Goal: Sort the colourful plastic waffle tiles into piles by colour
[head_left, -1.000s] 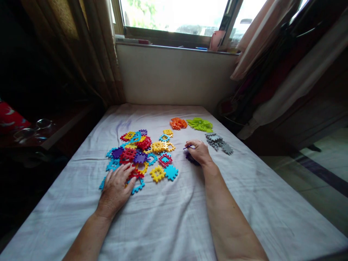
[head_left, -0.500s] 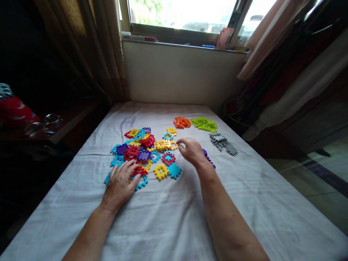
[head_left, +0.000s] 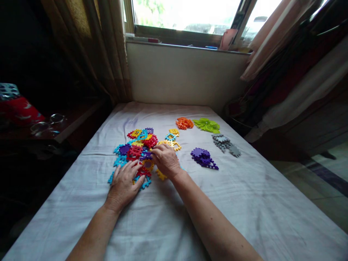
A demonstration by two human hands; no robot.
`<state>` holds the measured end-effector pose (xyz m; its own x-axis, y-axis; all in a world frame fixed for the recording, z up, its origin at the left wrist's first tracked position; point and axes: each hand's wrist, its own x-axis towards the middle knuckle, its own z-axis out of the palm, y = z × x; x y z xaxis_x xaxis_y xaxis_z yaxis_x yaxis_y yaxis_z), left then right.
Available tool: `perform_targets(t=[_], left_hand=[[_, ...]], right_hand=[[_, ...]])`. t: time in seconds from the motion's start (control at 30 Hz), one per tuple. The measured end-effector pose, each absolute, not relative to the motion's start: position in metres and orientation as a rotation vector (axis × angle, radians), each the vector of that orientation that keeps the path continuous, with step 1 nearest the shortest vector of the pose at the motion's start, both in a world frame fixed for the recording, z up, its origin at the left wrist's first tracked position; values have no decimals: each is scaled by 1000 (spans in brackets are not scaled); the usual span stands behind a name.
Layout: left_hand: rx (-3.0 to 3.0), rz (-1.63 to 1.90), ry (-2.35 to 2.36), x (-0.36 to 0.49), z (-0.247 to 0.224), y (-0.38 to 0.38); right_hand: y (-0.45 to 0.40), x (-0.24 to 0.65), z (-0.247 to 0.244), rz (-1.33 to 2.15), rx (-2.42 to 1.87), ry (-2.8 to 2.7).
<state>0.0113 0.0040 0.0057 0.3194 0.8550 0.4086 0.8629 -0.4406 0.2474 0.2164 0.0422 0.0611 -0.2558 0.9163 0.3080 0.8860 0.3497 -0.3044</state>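
A mixed heap of interlocking plastic building pieces in red (head_left: 134,152), blue (head_left: 120,160), yellow and purple lies on the sheet. My left hand (head_left: 125,183) rests on the near side of this heap, fingers spread. My right hand (head_left: 166,159) reaches into the heap's right side, its thumb and fingertips closed on a purple building piece (head_left: 146,156). Beneath and beyond that hand are yellow pieces (head_left: 174,144), partly covered by it. To its right sits a separate pile of purple pieces (head_left: 202,157).
Farther back are an orange pile (head_left: 184,123) and a lime green pile (head_left: 206,125), with grey pieces (head_left: 225,143) to the right. A white sheet (head_left: 163,224) covers the bed. Glasses (head_left: 49,123) and a red item (head_left: 21,110) stand on a dark surface at left.
My right hand has moved left from beside the yellow pieces into the heap and closed on a purple piece. The purple pile it was covering now shows. My left hand stays on the heap.
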Motion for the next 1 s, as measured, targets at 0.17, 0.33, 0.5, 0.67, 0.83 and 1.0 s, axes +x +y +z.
perform_targets(t=[0.17, 0.33, 0.5, 0.67, 0.83, 1.0], left_hand=[[-2546, -772, -1671, 11, 8, 4], [-2521, -814, -1666, 9, 10, 5], [-2474, -889, -1613, 7, 11, 6], [-2381, -899, -1625, 8, 14, 5], [-2389, -712, -1659, 22, 30, 18], [-2403, -394, -1742, 46, 45, 43]], right_hand=[[45, 288, 89, 280, -1905, -1797], [31, 370, 100, 426, -2214, -1650], [24, 388, 94, 627, -2295, -1671], [27, 382, 95, 501, -2381, -1620], [25, 378, 108, 387, -2361, -1563], [21, 374, 116, 420, -2259, -1594]])
